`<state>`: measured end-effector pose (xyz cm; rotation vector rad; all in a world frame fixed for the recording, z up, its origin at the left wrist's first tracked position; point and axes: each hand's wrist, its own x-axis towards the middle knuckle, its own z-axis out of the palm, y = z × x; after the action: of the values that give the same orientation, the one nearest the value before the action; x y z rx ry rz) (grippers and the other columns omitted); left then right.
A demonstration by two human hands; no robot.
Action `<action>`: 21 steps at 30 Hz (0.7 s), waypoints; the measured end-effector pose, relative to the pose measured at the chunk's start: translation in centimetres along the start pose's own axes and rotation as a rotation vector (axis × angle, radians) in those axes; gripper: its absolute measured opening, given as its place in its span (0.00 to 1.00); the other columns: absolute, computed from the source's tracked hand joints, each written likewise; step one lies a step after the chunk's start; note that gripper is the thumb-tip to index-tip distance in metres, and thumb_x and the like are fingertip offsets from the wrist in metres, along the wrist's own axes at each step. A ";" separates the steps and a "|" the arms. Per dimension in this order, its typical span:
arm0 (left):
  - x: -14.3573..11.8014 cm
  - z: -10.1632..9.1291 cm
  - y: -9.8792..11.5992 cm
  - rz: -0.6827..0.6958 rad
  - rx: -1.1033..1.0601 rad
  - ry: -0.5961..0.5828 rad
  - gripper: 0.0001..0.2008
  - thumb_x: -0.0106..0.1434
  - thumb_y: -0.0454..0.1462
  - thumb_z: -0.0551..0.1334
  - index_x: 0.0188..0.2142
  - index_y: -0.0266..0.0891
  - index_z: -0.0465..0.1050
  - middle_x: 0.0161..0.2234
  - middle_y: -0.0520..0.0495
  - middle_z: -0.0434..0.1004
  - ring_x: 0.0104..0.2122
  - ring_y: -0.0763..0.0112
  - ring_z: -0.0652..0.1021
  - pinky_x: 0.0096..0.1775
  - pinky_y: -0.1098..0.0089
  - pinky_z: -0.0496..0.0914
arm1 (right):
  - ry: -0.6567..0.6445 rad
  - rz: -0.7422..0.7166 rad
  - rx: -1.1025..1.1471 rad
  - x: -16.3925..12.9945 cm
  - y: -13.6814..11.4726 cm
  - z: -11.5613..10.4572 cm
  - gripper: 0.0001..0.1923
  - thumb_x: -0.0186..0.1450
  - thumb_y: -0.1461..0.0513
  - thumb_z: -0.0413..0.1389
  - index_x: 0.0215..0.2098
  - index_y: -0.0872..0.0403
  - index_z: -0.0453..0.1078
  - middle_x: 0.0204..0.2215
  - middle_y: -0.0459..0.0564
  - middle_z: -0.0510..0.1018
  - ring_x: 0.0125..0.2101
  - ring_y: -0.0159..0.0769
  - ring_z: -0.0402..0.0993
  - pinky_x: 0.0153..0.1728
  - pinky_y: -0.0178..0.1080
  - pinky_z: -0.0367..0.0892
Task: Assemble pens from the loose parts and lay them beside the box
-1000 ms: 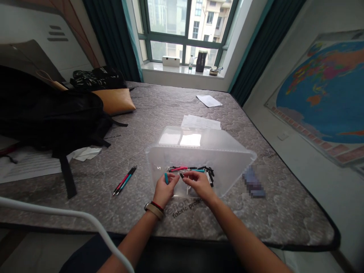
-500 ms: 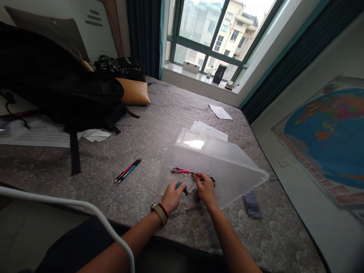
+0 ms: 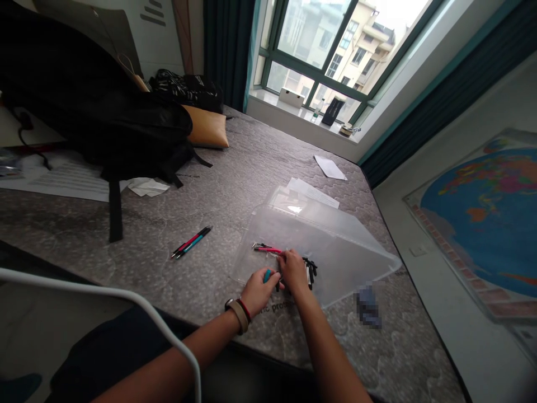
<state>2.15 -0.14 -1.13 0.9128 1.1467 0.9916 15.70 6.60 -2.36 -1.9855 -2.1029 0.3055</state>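
My left hand (image 3: 260, 291) is closed around a teal pen (image 3: 267, 275) at the near edge of a clear plastic box (image 3: 335, 235) on the mattress. My right hand (image 3: 292, 270) reaches into the box, fingers pinched on a pen among the loose pens there; a pink pen (image 3: 268, 249) lies at the box's left and several black pens (image 3: 310, 270) at its right. Both hands nearly touch. Three pens (image 3: 192, 242), pink, teal and black, lie together on the mattress left of the box.
A black backpack (image 3: 84, 106) with a hanging strap lies at the left, with papers (image 3: 67, 179) and a tan cushion (image 3: 207, 127) beside it. More papers (image 3: 331, 167) lie beyond the box. A white tube (image 3: 126, 302) crosses the near left. A world map (image 3: 486, 224) covers the floor at right.
The view has swung left and tilted. My hands have stayed together at the box's near edge, the left still holding the teal pen, the right shifting slightly among the pens.
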 end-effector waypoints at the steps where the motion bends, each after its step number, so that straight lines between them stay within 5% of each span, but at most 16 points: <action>1: 0.0 0.0 0.0 -0.001 -0.013 0.004 0.12 0.59 0.45 0.62 0.29 0.38 0.70 0.26 0.48 0.80 0.13 0.78 0.64 0.17 0.74 0.57 | -0.008 -0.002 -0.007 0.0 0.1 0.0 0.09 0.67 0.62 0.53 0.39 0.54 0.75 0.38 0.52 0.76 0.37 0.36 0.74 0.39 0.33 0.62; 11: 0.7 -0.3 -0.7 -0.069 -0.155 0.026 0.13 0.55 0.45 0.66 0.32 0.38 0.70 0.29 0.48 0.81 0.10 0.82 0.61 0.12 0.76 0.54 | -0.046 -0.044 0.049 -0.2 0.8 -0.6 0.03 0.65 0.63 0.54 0.35 0.54 0.70 0.35 0.50 0.76 0.36 0.35 0.72 0.36 0.34 0.60; 16: 0.9 -1.0 0.4 -0.230 -0.376 0.083 0.13 0.56 0.43 0.64 0.35 0.39 0.65 0.35 0.46 0.82 0.09 0.85 0.56 0.14 0.76 0.58 | 0.052 -0.042 0.323 -1.6 0.3 -1.5 0.08 0.66 0.59 0.52 0.33 0.54 0.70 0.31 0.49 0.77 0.31 0.36 0.72 0.34 0.35 0.63; 21: 0.8 -1.6 1.4 -0.400 -0.590 0.090 0.12 0.56 0.41 0.64 0.38 0.40 0.67 0.39 0.46 0.81 0.11 0.88 0.55 0.17 0.78 0.57 | 0.014 0.027 0.584 -4.3 -0.5 -2.8 0.16 0.65 0.50 0.54 0.33 0.54 0.72 0.21 0.46 0.75 0.22 0.35 0.70 0.25 0.34 0.63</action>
<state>0.45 1.14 -0.33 0.1598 0.9761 0.9630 16.29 2.20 0.36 -1.6537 -1.7114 0.8016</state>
